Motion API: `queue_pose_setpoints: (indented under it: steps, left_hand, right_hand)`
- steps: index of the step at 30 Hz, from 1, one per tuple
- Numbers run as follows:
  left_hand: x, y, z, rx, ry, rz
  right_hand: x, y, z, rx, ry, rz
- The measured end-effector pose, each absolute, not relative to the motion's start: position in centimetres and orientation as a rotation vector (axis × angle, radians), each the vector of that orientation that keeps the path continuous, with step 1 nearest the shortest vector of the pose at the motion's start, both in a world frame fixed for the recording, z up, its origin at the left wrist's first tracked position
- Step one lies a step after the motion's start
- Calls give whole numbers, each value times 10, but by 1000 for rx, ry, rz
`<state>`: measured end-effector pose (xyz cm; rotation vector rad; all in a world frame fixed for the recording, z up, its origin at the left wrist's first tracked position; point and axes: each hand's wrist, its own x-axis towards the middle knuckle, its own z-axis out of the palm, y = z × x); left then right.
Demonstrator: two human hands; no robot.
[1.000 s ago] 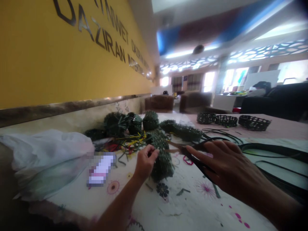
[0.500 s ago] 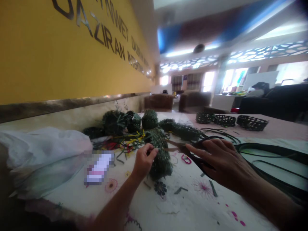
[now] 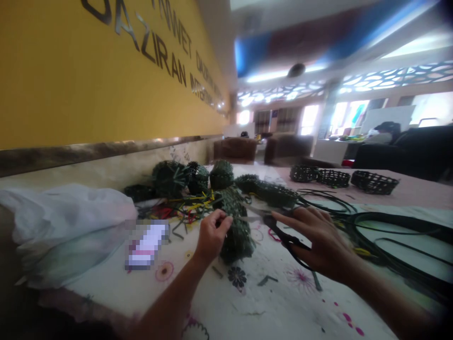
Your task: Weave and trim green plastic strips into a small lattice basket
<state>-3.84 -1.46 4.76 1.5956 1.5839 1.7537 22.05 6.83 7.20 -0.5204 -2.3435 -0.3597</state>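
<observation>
Near the middle of the table lies a dark green woven piece [image 3: 238, 236], long and rounded at its lower end. My left hand [image 3: 213, 233] is closed in a pinch at its left edge; what sits between the fingertips is too small to make out. From the right, my right hand [image 3: 320, 238] holds black-handled scissors [image 3: 283, 236], with fingers through and around the handles. The scissor blades are parted and point left over the woven piece, close to my left fingertips. Cut green strip bits [image 3: 268, 280] lie on the flowered tablecloth below.
Green woven baskets [image 3: 170, 178] stand along the wall side, and more baskets [image 3: 375, 182] sit at the back right. Coiled dark strips [image 3: 368, 219] lie at the right. A white plastic bag [image 3: 71, 212] and a blurred-out phone-like object [image 3: 147, 245] are at the left.
My right hand has turned a little, and the scissor handles now show more clearly below it. My left hand stays pinched at the woven piece. The view has shifted slightly.
</observation>
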Motion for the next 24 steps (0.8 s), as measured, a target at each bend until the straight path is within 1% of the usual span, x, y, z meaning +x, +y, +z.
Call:
queue_pose_setpoints:
  steps: [12, 24]
  left_hand:
    - [-43, -9, 44, 1395, 1461, 1727]
    - [-40, -11, 44, 1447, 1461, 1723]
  right_hand:
    - [199, 66, 17, -591, -2194, 123]
    - [196, 69, 9, -563, -2133, 231]
